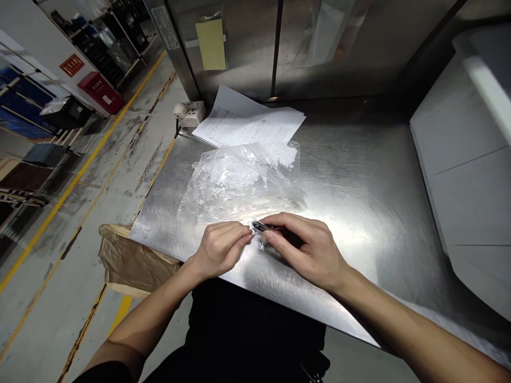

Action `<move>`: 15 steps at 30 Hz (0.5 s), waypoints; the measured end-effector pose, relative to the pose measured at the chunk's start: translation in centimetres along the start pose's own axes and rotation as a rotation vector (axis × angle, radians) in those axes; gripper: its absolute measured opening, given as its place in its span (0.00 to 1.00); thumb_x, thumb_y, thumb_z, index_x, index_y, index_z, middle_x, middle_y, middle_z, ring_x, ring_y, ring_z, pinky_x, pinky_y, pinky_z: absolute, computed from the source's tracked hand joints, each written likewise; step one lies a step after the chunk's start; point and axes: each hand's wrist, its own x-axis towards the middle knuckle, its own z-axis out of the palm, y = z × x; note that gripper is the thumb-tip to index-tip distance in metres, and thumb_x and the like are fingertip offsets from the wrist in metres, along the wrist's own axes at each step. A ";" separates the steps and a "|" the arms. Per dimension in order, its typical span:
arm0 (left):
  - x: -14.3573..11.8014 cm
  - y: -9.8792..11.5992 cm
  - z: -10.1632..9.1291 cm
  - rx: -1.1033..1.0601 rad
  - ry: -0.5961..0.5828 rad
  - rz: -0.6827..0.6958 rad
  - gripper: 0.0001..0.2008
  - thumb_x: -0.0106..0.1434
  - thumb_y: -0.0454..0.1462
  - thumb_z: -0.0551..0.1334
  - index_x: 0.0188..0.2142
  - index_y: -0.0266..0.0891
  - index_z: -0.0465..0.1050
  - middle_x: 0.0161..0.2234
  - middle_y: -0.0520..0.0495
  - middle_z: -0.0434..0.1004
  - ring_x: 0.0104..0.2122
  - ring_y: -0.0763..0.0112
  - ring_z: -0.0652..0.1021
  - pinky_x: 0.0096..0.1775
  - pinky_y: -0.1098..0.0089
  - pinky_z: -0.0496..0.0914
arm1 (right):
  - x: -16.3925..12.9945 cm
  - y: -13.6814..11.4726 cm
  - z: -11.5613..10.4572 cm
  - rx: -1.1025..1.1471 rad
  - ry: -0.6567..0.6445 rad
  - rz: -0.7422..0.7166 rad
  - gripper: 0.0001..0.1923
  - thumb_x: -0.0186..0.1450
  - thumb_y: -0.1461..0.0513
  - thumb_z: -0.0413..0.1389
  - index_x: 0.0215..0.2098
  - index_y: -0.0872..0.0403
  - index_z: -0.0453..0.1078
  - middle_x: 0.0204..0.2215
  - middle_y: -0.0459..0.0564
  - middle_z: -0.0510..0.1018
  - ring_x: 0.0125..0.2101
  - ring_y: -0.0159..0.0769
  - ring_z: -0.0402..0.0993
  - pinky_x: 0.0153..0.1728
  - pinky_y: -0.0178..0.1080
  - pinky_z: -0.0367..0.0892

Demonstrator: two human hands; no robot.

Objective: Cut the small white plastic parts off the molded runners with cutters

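The tabletop (pixel 359 175) is brushed, glossy steel, the bag (pixel 239 181) clear crinkled plastic, the sheets (pixel 247 125) matt printed paper, the sack (pixel 128 260) matt brown paper.

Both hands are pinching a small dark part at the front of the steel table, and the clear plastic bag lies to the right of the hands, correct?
Not quite. In the head view the clear plastic bag lies behind the hands, farther from the person, not to their right. The left hand and right hand do pinch the small dark part on the steel table.
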 end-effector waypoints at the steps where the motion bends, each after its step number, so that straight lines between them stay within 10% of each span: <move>1: 0.0 0.0 0.0 0.003 -0.002 0.002 0.11 0.81 0.33 0.59 0.40 0.39 0.76 0.31 0.48 0.82 0.30 0.70 0.80 0.35 0.68 0.73 | 0.0 0.0 0.0 -0.006 -0.005 0.000 0.09 0.79 0.56 0.63 0.52 0.49 0.83 0.38 0.49 0.89 0.32 0.39 0.84 0.32 0.41 0.77; 15: 0.1 -0.1 0.0 0.006 0.007 0.023 0.12 0.81 0.33 0.58 0.38 0.40 0.74 0.30 0.49 0.79 0.29 0.71 0.78 0.34 0.69 0.71 | 0.1 -0.2 0.0 -0.026 -0.016 -0.098 0.08 0.79 0.58 0.62 0.52 0.50 0.82 0.37 0.49 0.88 0.30 0.37 0.81 0.30 0.41 0.75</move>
